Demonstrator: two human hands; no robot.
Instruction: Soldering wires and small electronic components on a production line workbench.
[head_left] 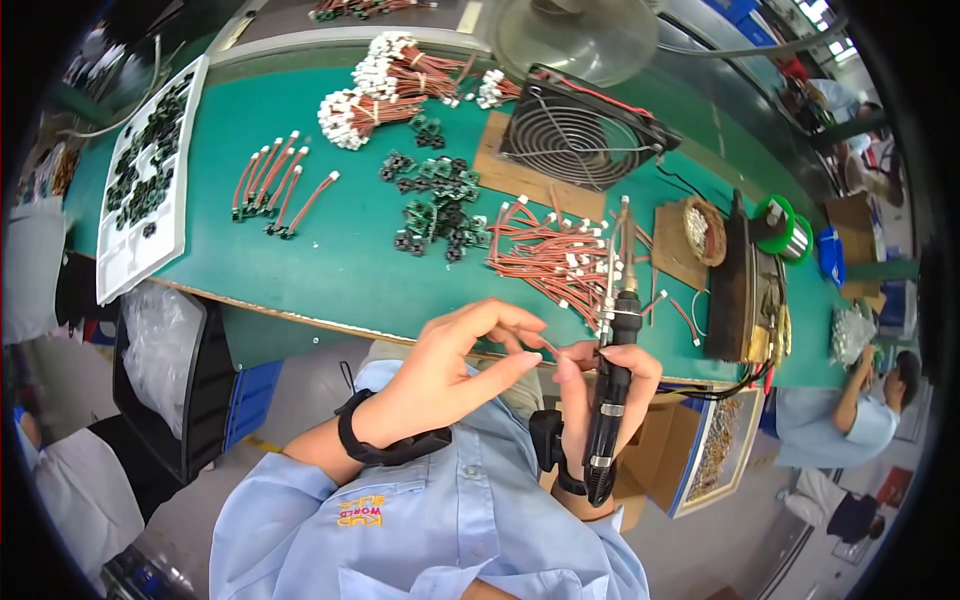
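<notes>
Wire (pixel 545 346): thin red lead, pinched between both hands, just off the near edge of the surface (pixel 330 250).
Left hand (pixel 450 370): fingertips closed on the wire end.
Right hand (pixel 600 385): clenched around the soldering iron (pixel 612 370), tip pointing up.
Nearby: wire pile (pixel 555 255), small boards (pixel 435 215), fan (pixel 580 130).
Advice: keep the wire steady, fingers away from the hot tip.
</notes>
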